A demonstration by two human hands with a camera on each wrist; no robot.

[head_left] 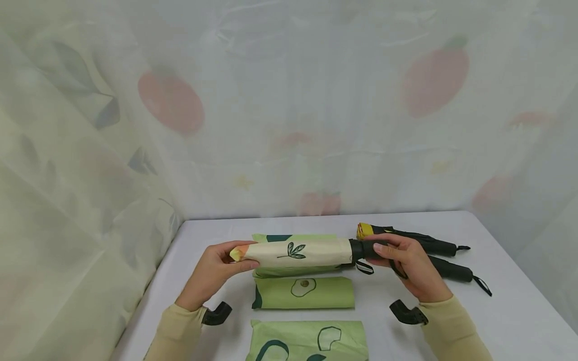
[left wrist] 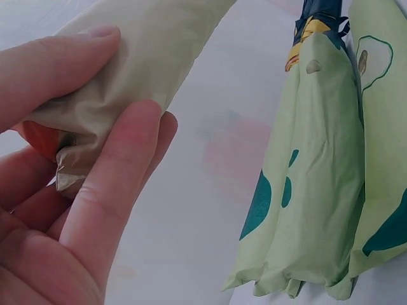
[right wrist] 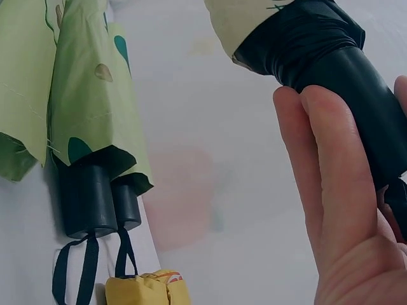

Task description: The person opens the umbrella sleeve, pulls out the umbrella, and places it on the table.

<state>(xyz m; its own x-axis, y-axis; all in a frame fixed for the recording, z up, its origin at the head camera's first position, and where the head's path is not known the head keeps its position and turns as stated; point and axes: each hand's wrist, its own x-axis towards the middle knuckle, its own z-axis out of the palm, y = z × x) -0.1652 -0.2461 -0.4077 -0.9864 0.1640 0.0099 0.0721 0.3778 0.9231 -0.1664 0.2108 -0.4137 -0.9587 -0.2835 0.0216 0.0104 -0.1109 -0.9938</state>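
Observation:
A folded umbrella [head_left: 316, 252] with cream fabric, a dark leaf print and a black handle is held level between both hands, above the table. My left hand [head_left: 215, 273] pinches its cream end, thumb on one side and fingers on the other; a bit of orange [left wrist: 39, 138] shows there in the left wrist view. My right hand [head_left: 411, 264] grips the black handle [right wrist: 356, 108], whose strap loop hangs below. Behind the umbrella lies a green avocado-print sleeve [head_left: 271, 273], partly hidden. In the right wrist view, two black handles [right wrist: 89, 200] stick out of it.
Two more green sleeves, a middle one [head_left: 325, 296] and a near one [head_left: 298, 333], lie in line on the white table [head_left: 217, 228]. At the right are two dark folded umbrellas, one with a yellow end [head_left: 365, 230], the other's handle [head_left: 451, 269] showing. A printed curtain [head_left: 289, 100] hangs behind.

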